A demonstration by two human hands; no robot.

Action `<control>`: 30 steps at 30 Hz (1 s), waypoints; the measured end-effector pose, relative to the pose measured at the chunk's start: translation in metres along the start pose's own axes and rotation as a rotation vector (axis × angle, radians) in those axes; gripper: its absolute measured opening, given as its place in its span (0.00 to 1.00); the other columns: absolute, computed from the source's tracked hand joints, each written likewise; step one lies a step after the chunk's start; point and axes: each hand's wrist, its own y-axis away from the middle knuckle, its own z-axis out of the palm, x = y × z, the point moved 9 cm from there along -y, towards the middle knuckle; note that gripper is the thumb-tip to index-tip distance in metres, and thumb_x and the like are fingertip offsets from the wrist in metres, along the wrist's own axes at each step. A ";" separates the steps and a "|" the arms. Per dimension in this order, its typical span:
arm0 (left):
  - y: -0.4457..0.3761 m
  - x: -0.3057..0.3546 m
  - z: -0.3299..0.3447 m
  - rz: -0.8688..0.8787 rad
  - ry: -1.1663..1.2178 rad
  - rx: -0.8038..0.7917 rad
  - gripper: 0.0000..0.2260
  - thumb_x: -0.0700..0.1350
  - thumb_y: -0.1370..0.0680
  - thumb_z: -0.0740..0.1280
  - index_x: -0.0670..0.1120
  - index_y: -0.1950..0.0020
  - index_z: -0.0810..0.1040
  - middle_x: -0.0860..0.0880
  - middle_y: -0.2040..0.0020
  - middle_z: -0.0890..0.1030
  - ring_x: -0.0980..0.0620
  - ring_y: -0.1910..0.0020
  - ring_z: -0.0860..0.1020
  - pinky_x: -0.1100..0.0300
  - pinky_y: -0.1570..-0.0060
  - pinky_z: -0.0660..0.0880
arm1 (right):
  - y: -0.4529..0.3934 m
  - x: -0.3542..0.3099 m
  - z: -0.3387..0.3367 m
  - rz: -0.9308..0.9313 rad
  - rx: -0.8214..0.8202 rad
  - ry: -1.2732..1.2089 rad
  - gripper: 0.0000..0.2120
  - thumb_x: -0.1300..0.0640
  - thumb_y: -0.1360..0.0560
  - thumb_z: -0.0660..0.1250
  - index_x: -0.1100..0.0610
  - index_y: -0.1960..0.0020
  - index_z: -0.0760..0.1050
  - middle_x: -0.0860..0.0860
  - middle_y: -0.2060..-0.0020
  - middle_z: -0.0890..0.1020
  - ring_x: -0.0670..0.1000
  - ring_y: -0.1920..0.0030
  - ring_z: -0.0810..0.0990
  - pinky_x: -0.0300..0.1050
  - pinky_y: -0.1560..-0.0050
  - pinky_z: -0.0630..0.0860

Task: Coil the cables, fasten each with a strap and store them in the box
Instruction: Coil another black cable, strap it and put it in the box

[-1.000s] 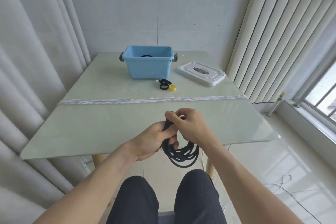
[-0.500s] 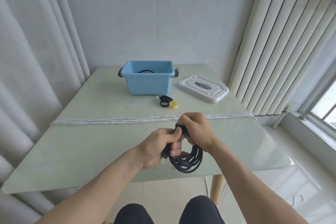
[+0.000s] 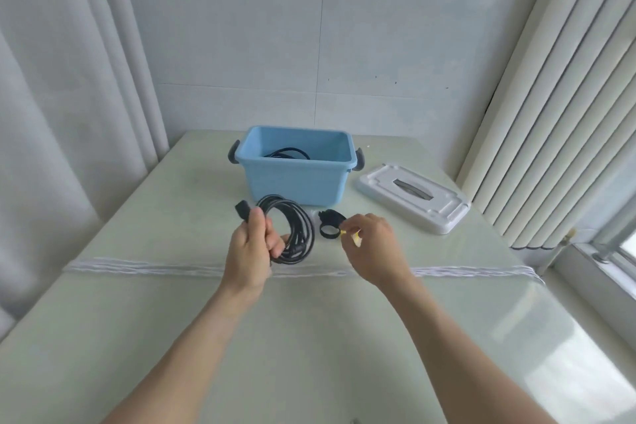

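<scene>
Over the worktop (image 3: 172,286), in front of the blue box (image 3: 296,179), my left hand (image 3: 251,251) now grips the coiled black cable (image 3: 292,234) alone. A moment ago both hands were closed round it, nearer my body. My right hand (image 3: 371,244) has let go and reached to the straps, pinching the yellow strap (image 3: 356,240) beside the black strap (image 3: 330,222). So, I judge, coiling is done and fastening comes next. Another cable (image 3: 287,153) already lies inside the box; its lid (image 3: 413,196) sits to the right.
</scene>
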 end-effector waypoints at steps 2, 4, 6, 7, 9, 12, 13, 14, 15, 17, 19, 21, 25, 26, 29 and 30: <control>-0.007 -0.010 -0.010 -0.014 0.105 0.047 0.19 0.56 0.16 0.53 0.47 0.61 0.65 0.54 0.72 0.63 0.54 0.74 0.64 0.46 0.47 0.71 | -0.013 0.001 0.025 -0.064 -0.111 0.209 0.14 0.55 0.22 0.65 0.49 0.37 0.80 0.52 0.47 0.78 0.56 0.45 0.71 0.45 0.43 0.70; -0.012 -0.019 -0.017 -0.026 0.191 0.051 0.18 0.58 0.19 0.54 0.46 0.60 0.66 0.54 0.72 0.65 0.53 0.73 0.65 0.46 0.42 0.70 | -0.022 0.005 0.045 -0.088 -0.166 0.345 0.15 0.51 0.20 0.64 0.45 0.34 0.78 0.53 0.47 0.75 0.58 0.44 0.69 0.47 0.43 0.67; -0.013 -0.020 -0.016 -0.014 0.205 0.030 0.19 0.59 0.19 0.55 0.45 0.59 0.66 0.53 0.72 0.66 0.52 0.72 0.65 0.46 0.39 0.72 | -0.025 0.004 0.050 -0.133 -0.119 0.350 0.13 0.52 0.21 0.66 0.46 0.38 0.80 0.52 0.51 0.74 0.59 0.48 0.69 0.50 0.44 0.69; -0.014 -0.020 -0.016 -0.005 0.201 0.026 0.20 0.60 0.19 0.56 0.45 0.59 0.66 0.53 0.71 0.66 0.52 0.72 0.66 0.47 0.39 0.73 | -0.026 0.002 0.051 -0.167 -0.074 0.303 0.10 0.54 0.22 0.68 0.48 0.42 0.83 0.52 0.53 0.75 0.59 0.50 0.70 0.51 0.46 0.70; -0.013 -0.018 -0.010 0.015 0.177 0.010 0.19 0.60 0.20 0.55 0.44 0.58 0.66 0.53 0.71 0.67 0.51 0.71 0.66 0.48 0.39 0.73 | -0.022 -0.005 0.044 -0.237 0.011 0.167 0.05 0.58 0.23 0.70 0.52 0.49 0.83 0.49 0.56 0.76 0.57 0.53 0.72 0.48 0.49 0.71; -0.011 -0.018 -0.005 0.038 0.110 0.012 0.21 0.60 0.18 0.53 0.43 0.57 0.66 0.52 0.70 0.69 0.50 0.69 0.67 0.54 0.43 0.74 | -0.013 -0.012 0.035 -0.206 -0.017 -0.201 0.04 0.59 0.19 0.65 0.52 0.52 0.76 0.43 0.55 0.81 0.46 0.52 0.77 0.36 0.52 0.71; -0.009 -0.018 -0.003 0.053 0.078 0.015 0.21 0.60 0.17 0.52 0.43 0.57 0.66 0.51 0.70 0.70 0.50 0.68 0.69 0.55 0.45 0.73 | -0.010 -0.012 0.034 -0.154 -0.051 -0.347 0.05 0.58 0.18 0.63 0.53 0.52 0.74 0.43 0.55 0.83 0.45 0.52 0.80 0.36 0.51 0.74; -0.008 -0.018 -0.002 0.073 0.041 0.016 0.22 0.60 0.17 0.51 0.43 0.57 0.66 0.51 0.69 0.72 0.49 0.67 0.71 0.56 0.47 0.73 | -0.008 -0.012 0.035 -0.110 -0.080 -0.491 0.05 0.58 0.17 0.61 0.54 0.52 0.73 0.46 0.55 0.85 0.46 0.51 0.82 0.39 0.49 0.76; -0.008 -0.017 0.000 0.085 0.000 0.009 0.22 0.61 0.18 0.51 0.44 0.56 0.68 0.51 0.68 0.75 0.49 0.66 0.73 0.56 0.50 0.74 | -0.007 -0.012 0.035 -0.075 -0.093 -0.630 0.06 0.59 0.16 0.60 0.56 0.51 0.73 0.49 0.56 0.86 0.49 0.52 0.83 0.44 0.48 0.78; -0.007 -0.017 0.003 0.074 -0.069 -0.006 0.21 0.62 0.19 0.50 0.49 0.56 0.72 0.50 0.65 0.80 0.48 0.64 0.77 0.55 0.59 0.71 | -0.008 -0.010 0.037 -0.013 -0.102 -0.873 0.07 0.62 0.16 0.58 0.61 0.51 0.71 0.55 0.60 0.85 0.55 0.56 0.84 0.51 0.47 0.80; -0.007 -0.017 0.005 0.065 -0.116 -0.020 0.22 0.63 0.18 0.50 0.53 0.56 0.77 0.47 0.62 0.83 0.49 0.63 0.79 0.57 0.63 0.68 | -0.009 -0.008 0.040 0.037 -0.131 -1.014 0.07 0.62 0.16 0.56 0.63 0.50 0.69 0.58 0.63 0.83 0.58 0.58 0.84 0.52 0.48 0.81; -0.006 -0.015 0.010 0.079 -0.162 -0.051 0.23 0.64 0.19 0.49 0.56 0.56 0.80 0.44 0.60 0.84 0.43 0.63 0.79 0.56 0.65 0.68 | -0.009 -0.008 0.043 0.059 -0.160 -1.086 0.07 0.62 0.16 0.54 0.64 0.48 0.69 0.58 0.62 0.81 0.59 0.59 0.83 0.52 0.51 0.81; -0.005 -0.009 0.012 0.120 -0.191 -0.029 0.21 0.59 0.20 0.49 0.64 0.60 0.81 0.44 0.59 0.85 0.35 0.59 0.80 0.39 0.55 0.75 | -0.009 -0.006 0.049 0.128 -0.142 -1.057 0.07 0.62 0.15 0.56 0.62 0.47 0.72 0.52 0.65 0.79 0.52 0.70 0.75 0.48 0.66 0.75; -0.005 -0.009 0.010 0.128 -0.187 -0.007 0.22 0.59 0.19 0.49 0.61 0.60 0.81 0.44 0.60 0.84 0.37 0.60 0.81 0.39 0.52 0.74 | -0.009 -0.006 0.049 0.144 -0.138 -1.070 0.08 0.61 0.15 0.56 0.61 0.46 0.74 0.51 0.66 0.77 0.50 0.72 0.71 0.46 0.68 0.71; -0.007 -0.012 0.005 0.122 -0.195 0.014 0.25 0.60 0.20 0.49 0.50 0.56 0.81 0.43 0.64 0.83 0.35 0.61 0.79 0.43 0.56 0.74 | -0.007 -0.012 0.049 0.165 -0.188 -1.201 0.12 0.58 0.16 0.56 0.59 0.44 0.79 0.50 0.67 0.70 0.47 0.73 0.63 0.41 0.69 0.64; -0.007 -0.013 0.006 0.117 -0.196 0.005 0.24 0.61 0.20 0.49 0.51 0.56 0.81 0.43 0.64 0.83 0.34 0.61 0.78 0.44 0.57 0.73 | -0.006 -0.016 0.049 0.162 -0.219 -1.237 0.14 0.57 0.16 0.56 0.59 0.45 0.79 0.50 0.68 0.68 0.47 0.73 0.62 0.40 0.70 0.63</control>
